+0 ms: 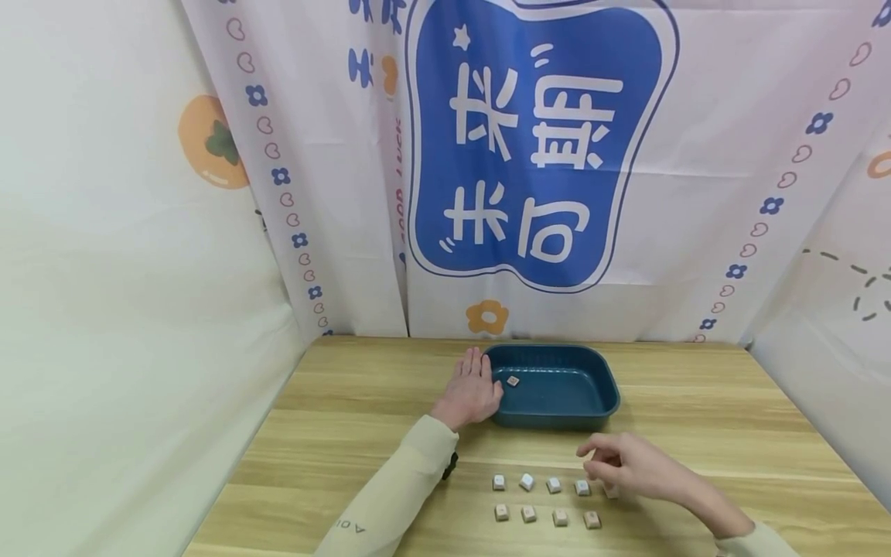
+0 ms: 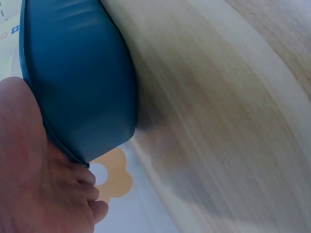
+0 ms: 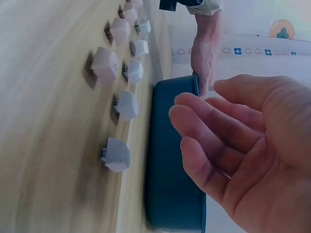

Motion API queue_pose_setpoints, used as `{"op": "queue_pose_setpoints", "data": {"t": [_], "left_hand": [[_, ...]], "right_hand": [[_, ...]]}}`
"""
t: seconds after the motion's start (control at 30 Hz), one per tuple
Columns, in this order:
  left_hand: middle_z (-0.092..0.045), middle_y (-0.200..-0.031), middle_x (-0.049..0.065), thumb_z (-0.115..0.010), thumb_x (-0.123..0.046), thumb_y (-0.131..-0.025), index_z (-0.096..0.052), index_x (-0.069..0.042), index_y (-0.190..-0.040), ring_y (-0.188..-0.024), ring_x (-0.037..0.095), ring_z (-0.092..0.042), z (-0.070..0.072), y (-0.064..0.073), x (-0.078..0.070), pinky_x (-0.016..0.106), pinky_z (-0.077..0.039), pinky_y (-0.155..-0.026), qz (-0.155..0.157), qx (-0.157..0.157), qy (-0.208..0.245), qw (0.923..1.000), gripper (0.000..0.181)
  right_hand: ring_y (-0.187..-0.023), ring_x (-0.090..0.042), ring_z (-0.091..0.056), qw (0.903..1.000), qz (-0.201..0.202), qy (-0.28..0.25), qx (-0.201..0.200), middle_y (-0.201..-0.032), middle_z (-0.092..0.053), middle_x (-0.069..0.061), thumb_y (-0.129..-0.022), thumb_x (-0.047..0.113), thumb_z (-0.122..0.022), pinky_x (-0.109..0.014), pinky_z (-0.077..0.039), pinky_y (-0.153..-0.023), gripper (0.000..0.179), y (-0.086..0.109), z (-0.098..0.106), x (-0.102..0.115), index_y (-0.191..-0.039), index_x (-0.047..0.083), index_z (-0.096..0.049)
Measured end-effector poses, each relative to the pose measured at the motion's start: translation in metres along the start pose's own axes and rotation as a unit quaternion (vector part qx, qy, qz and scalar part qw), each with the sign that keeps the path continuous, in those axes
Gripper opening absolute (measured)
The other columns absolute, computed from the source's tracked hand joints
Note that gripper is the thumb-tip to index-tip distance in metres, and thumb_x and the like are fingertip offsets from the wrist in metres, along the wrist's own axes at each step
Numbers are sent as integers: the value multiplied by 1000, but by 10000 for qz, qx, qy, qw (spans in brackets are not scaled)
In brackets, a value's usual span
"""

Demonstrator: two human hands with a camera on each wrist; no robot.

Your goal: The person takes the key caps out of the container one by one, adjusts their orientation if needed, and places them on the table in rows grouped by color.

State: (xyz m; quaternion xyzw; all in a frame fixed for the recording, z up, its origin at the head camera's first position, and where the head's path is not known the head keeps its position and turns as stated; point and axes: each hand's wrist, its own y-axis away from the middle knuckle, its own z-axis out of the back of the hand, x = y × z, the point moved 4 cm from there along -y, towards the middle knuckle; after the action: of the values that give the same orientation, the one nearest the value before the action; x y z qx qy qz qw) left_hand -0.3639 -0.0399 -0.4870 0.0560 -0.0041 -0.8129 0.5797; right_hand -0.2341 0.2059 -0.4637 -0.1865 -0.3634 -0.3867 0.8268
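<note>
My left hand [image 1: 473, 393], fingers extended, rests against the left end of a dark teal plastic basin [image 1: 557, 423]. The left wrist view has the hand [image 2: 43, 179] along the basin's rim. A single small keycap [image 1: 513, 381] lies inside the basin, towards its left. Over the right end of two rows of pale keycaps hovers my right hand [image 1: 636, 464], its fingers loosely bent and nothing seen between them. One keycap [image 1: 611, 491] is partly hidden under that hand. In the right wrist view, the nearest keycap [image 3: 116, 155] sits on the table, apart from the fingers [image 3: 194, 160].
Several keycaps form a back row [image 1: 553, 485] and a front row [image 1: 560, 517] on the wood-grain table [image 1: 334, 433]. Behind the table hangs a white printed cloth [image 1: 334, 193] with a blue panel. Pale cloth walls [image 1: 139, 309] flank the table on both sides.
</note>
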Motion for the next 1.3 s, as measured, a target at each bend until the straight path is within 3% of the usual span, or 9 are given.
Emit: {"op": "queue_pose_setpoints", "data": {"t": [0.33, 0.53, 1.0, 1.17, 1.3], "left_hand": [[-6, -165, 19, -24, -40, -106, -15, -1, -157, -154, 32, -4, -1, -1, 0, 45, -14, -125, -11, -24, 51, 10000, 65], [-5, -165, 19, -23, -40, -106, -15, -1, -157, -154, 32, -3, -1, 0, 0, 45, -13, -125, -7, -21, 74, 10000, 65], [-8, -165, 20, -25, -39, -105, -17, 0, -156, -154, 32, -5, 0, 0, 0, 45, -14, -125, -23, -81, 86, 9999, 64], [-6, -165, 19, -25, -39, -106, -15, 0, -156, -154, 32, -4, 0, 0, 0, 46, -13, -125, -19, -18, 94, 10000, 64], [-5, -165, 18, -24, -39, -106, -15, -1, -156, -154, 32, -4, 1, 1, 0, 46, -12, -125, -17, 1, 102, 9999, 64]], "right_hand": [[-63, -7, -64, 9996, -24, 10, -297, -86, -72, -5, -99, 23, -58, -24, -54, -58, 20, -12, 7, 2, -113, 10, -64], [-64, -12, -67, 9994, 35, -3, -356, -86, -71, 2, -99, 23, -58, -27, -56, -60, 19, -17, 11, 4, -113, 11, -63], [-69, -9, -67, 9978, 180, 98, -631, -89, -71, 3, -99, 27, -59, -26, -54, -59, 22, -36, 19, 6, -117, 15, -63], [-71, -13, -68, 9966, 201, 214, -776, -94, -72, 2, -98, 29, -60, -25, -55, -62, 23, -46, 22, 8, -118, 18, -64], [-69, -20, -68, 9962, 121, 280, -814, -88, -70, 4, -98, 31, -60, -26, -54, -58, 24, -53, 26, 9, -118, 18, -64]]}}
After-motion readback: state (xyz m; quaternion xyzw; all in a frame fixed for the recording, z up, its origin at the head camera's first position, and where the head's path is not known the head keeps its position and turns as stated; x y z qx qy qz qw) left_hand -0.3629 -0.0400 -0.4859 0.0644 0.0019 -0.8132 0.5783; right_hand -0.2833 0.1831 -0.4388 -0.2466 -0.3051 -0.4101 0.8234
